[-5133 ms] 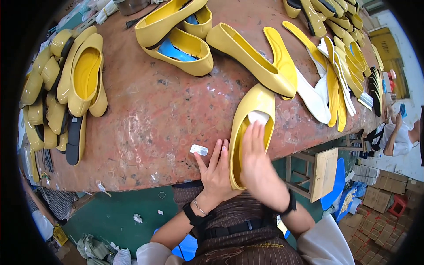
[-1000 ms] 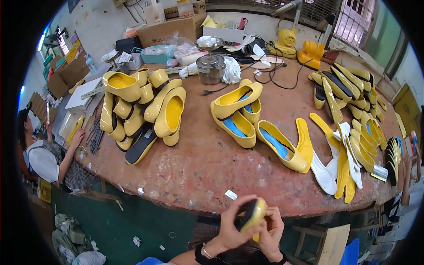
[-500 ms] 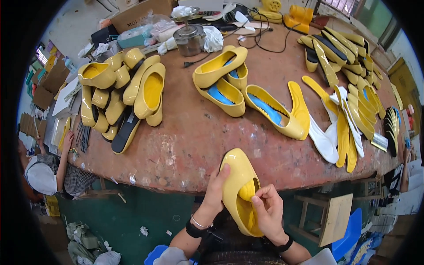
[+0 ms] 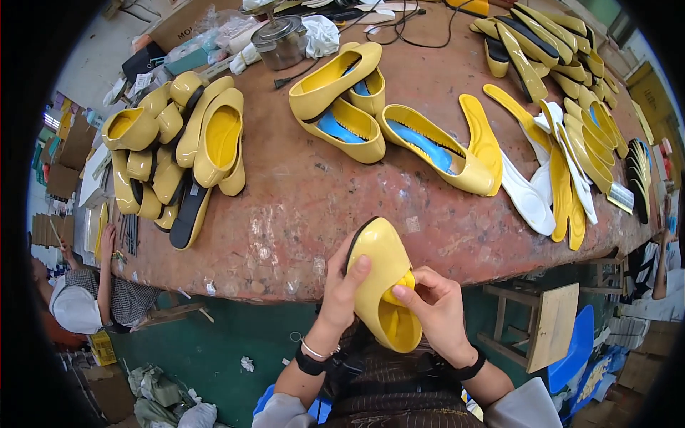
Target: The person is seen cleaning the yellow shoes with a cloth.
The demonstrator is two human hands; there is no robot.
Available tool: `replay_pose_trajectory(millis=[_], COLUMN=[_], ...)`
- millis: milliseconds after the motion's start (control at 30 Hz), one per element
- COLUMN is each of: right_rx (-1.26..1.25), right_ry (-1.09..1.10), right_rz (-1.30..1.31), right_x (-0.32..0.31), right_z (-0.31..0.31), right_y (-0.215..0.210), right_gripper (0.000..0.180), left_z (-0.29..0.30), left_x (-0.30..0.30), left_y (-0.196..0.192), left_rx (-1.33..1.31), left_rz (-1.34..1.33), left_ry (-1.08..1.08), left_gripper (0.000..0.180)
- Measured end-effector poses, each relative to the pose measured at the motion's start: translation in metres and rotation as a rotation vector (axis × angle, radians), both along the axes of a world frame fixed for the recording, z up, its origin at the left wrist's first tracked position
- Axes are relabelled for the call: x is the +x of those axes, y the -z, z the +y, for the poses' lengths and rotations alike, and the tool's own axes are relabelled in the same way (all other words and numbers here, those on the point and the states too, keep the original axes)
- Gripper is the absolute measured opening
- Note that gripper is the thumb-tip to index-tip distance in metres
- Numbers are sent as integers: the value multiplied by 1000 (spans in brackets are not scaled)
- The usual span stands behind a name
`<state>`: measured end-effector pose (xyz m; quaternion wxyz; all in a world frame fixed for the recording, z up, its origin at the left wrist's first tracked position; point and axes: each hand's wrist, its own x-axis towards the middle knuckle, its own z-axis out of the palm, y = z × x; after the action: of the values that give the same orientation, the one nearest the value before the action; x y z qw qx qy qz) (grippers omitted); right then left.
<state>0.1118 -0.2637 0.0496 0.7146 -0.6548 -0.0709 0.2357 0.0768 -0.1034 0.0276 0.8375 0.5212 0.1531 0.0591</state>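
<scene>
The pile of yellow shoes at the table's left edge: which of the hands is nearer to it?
Left. The left hand grips the held yellow shoe on the side toward the pile of yellow shoes; the right hand is beyond it.

Shoe (image 4: pixel 385 285): smooth yellow, slight sheen. Desk (image 4: pixel 307 207): worn, scuffed, reddish-brown, matt. Pot (image 4: pixel 280 41): shiny metal. Stool (image 4: pixel 546 324): bare wood.

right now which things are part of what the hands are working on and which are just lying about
In hand: yellow shoe, held by left hand; right hand presses inside it.

Lying about: shoe pile, loose insoles, metal pot, wooden stool.
</scene>
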Motion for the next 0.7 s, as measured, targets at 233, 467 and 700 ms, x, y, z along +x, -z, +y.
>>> replay_pose_trajectory(millis=[233,467,700], right_rx=[-130,-153,-137], right_ry=[-197,-229,-238], right_rz=[-699,-987,-928], right_x=[5,26,41], right_z=[-18,-11,-13], right_y=[-3,-5,21], right_gripper=[15,21,28], left_z=[13,22,33], left_x=[23,54,82], left_y=[9,25,43], left_rx=[-496,-805,-537], left_rz=[121,74,303], left_ry=[182,429,348], left_gripper=[78,74,61])
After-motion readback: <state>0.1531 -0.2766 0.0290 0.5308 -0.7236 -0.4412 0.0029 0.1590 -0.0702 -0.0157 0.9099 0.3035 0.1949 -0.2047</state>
